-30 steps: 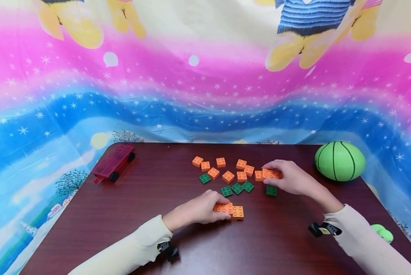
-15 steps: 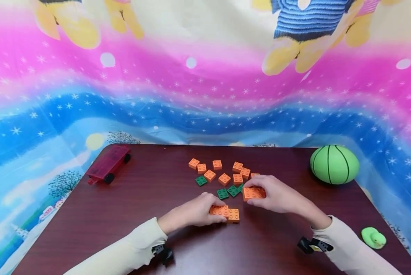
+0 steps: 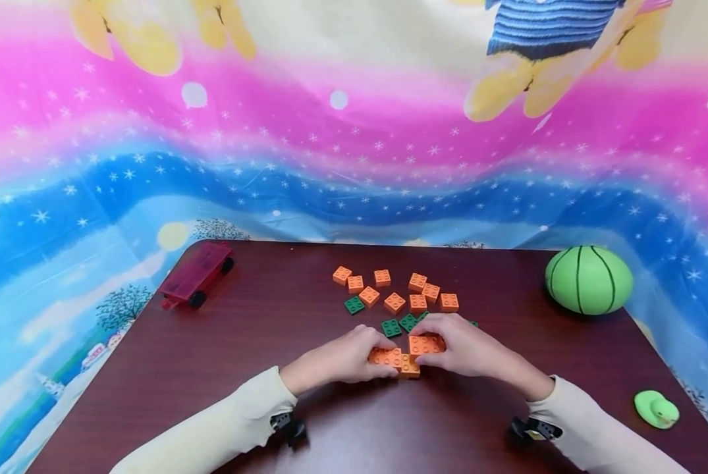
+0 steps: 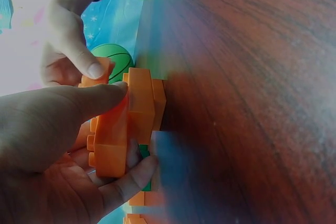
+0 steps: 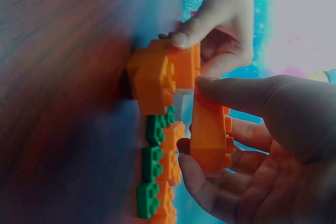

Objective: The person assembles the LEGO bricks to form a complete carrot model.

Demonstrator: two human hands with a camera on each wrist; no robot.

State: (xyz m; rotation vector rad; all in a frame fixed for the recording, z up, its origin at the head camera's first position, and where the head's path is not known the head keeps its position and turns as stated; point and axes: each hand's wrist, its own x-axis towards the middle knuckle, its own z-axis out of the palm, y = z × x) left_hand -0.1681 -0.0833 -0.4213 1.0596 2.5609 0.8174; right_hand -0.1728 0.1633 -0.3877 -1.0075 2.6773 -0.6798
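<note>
In the head view my left hand (image 3: pixel 348 355) grips an orange toy building brick (image 3: pixel 385 357) by its sides. That brick sits on the left part of a lower orange brick (image 3: pixel 411 368), whose right studs show. My right hand (image 3: pixel 466 345) holds another orange brick (image 3: pixel 427 344) between thumb and fingers, close over those studs. The right wrist view shows this brick (image 5: pixel 207 129) beside the joined bricks (image 5: pixel 152 80), its studs facing up off the table. In the left wrist view, a further orange layer (image 4: pixel 159 104) shows beneath the lower brick (image 4: pixel 140 103).
Several small orange bricks (image 3: pixel 394 303) and flat green bricks (image 3: pixel 391 328) lie scattered behind my hands. A red toy skateboard (image 3: pixel 198 273) stands at the back left, a green ball (image 3: pixel 589 280) at the back right. A green toy duck (image 3: pixel 656 409) lies near the right edge.
My right hand has brought its orange brick left and nearer, from beside the scattered bricks to over the joined ones. My left hand keeps its grip in about the same place.
</note>
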